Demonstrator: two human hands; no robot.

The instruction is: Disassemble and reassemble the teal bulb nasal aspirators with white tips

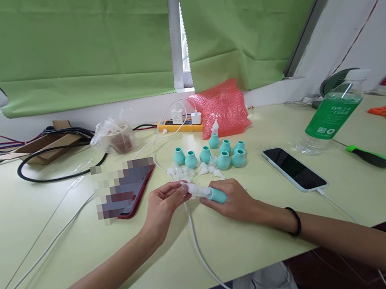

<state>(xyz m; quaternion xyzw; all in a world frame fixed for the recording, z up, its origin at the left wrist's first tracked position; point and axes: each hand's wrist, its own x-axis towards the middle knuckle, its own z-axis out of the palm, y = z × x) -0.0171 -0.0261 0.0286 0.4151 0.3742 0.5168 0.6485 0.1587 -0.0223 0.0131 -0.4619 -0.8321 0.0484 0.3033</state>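
Observation:
My left hand (pixel 164 206) is closed in a pinch on the far end of a translucent white nozzle piece (pixel 195 189). My right hand (pixel 235 199) wraps round a teal squeeze bulb (pixel 218 195), its mouth facing left. Nozzle and bulb meet in line between the hands; how firmly they are joined I cannot tell. Just beyond stand several teal bulbs (pixel 223 160) with open necks. Behind them, another bulb (pixel 213 141) carries a white tip (pixel 215 127). Loose translucent tips (pixel 203 168) lie in front of the bulbs.
A red-edged phone (pixel 136 188) lies left, a white-edged phone (pixel 295 169) right. Beyond are a power strip (pixel 184 126), pink bubble wrap (pixel 222 110) and a bagged pot (pixel 118 137). A bottle (pixel 334 113) and screwdriver (pixel 371 156) lie right. A white cable (pixel 194 235) runs under my hands.

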